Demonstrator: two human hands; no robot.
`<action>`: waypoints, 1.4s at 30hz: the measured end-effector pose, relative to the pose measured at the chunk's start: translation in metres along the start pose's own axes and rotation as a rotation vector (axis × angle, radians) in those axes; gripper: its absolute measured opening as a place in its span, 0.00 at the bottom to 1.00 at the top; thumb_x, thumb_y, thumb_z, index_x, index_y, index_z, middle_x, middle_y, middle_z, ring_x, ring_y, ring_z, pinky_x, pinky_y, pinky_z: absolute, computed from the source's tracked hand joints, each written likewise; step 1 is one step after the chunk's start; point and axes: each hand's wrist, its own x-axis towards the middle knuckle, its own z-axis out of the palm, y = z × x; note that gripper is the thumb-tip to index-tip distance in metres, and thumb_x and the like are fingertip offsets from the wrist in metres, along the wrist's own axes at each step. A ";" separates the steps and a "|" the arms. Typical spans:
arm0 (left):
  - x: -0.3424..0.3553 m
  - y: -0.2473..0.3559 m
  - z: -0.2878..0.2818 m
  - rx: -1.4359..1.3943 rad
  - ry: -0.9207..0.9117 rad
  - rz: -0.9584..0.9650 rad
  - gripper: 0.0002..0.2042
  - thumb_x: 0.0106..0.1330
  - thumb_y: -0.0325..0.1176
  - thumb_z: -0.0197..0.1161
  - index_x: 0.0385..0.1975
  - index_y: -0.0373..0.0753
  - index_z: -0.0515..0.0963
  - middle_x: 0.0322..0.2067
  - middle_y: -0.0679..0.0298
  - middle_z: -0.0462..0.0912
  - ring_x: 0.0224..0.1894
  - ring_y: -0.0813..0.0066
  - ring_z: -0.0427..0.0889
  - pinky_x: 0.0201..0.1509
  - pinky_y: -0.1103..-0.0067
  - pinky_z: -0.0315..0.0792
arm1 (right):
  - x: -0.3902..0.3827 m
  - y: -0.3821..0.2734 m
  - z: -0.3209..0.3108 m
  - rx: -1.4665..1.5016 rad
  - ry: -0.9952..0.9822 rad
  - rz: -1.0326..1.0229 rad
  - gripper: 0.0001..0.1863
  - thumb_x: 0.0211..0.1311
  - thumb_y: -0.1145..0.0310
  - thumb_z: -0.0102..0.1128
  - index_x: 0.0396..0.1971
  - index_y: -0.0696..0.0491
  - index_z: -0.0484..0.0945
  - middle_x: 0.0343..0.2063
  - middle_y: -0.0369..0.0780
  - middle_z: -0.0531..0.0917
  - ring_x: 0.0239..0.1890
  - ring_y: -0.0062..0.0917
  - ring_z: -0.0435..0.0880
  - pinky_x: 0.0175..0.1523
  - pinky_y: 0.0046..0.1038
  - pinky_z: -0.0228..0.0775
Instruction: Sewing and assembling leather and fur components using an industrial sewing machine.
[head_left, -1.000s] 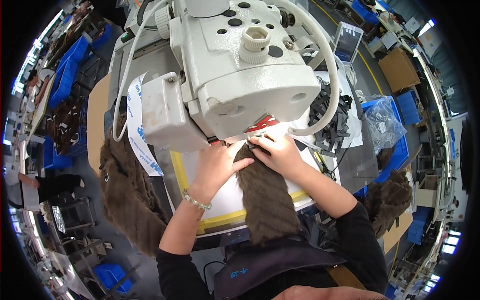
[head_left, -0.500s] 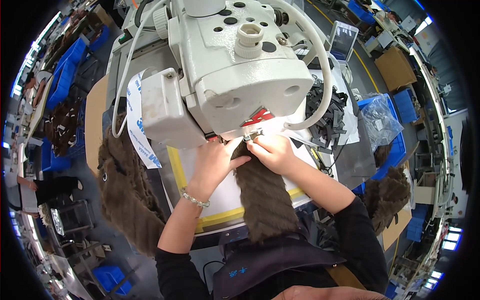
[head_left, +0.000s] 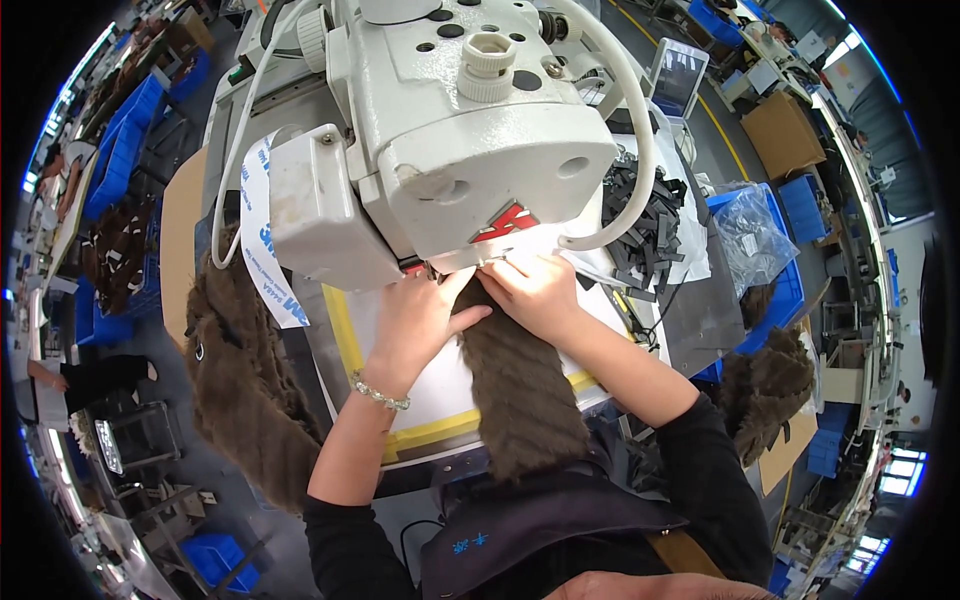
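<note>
A long strip of brown fur (head_left: 525,405) runs from under the head of a white sewing machine (head_left: 490,175) toward my lap. At its far end, my left hand (head_left: 418,318) grips the strip's left edge, thumb lying toward the fur and fingertips partly hidden below the machine head. My right hand (head_left: 535,297) is closed on the strip from the right, its fingers bent close to the left hand's. The needle area between them is mostly covered by the machine and my fingers. Below the strip lies a white work surface (head_left: 425,400) edged with yellow tape.
More brown fur pieces (head_left: 235,390) hang at the left of the table. A heap of short black strips (head_left: 645,225) lies at the right on white paper. Beyond it stand a blue bin (head_left: 790,290) with clear plastic and more brown fur (head_left: 765,390). A white hose (head_left: 640,190) curves beside the machine head.
The whole view has shifted slightly, so the machine sits a little further left. My right fingers have moved slightly at the strip's far end. Both hands stay on the fur.
</note>
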 end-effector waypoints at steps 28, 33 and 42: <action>-0.005 -0.001 0.013 -0.097 0.078 -0.011 0.27 0.54 0.49 0.68 0.52 0.43 0.77 0.44 0.59 0.80 0.45 0.60 0.78 0.49 0.67 0.72 | -0.004 0.013 0.000 0.340 -0.167 0.359 0.07 0.50 0.64 0.69 0.31 0.45 0.86 0.30 0.37 0.84 0.30 0.35 0.83 0.33 0.34 0.74; -0.005 0.000 0.010 -0.109 0.083 0.000 0.27 0.54 0.49 0.68 0.52 0.42 0.77 0.44 0.59 0.80 0.45 0.60 0.78 0.48 0.67 0.72 | -0.004 0.018 0.001 0.347 -0.188 0.352 0.06 0.50 0.63 0.69 0.30 0.45 0.86 0.29 0.37 0.84 0.30 0.36 0.83 0.32 0.34 0.73; -0.008 -0.002 0.011 -0.129 0.067 -0.016 0.27 0.54 0.49 0.69 0.50 0.40 0.78 0.44 0.58 0.79 0.44 0.59 0.78 0.49 0.67 0.71 | -0.001 0.012 0.000 0.282 -0.185 0.291 0.06 0.51 0.66 0.68 0.29 0.48 0.86 0.27 0.37 0.85 0.27 0.32 0.83 0.33 0.31 0.73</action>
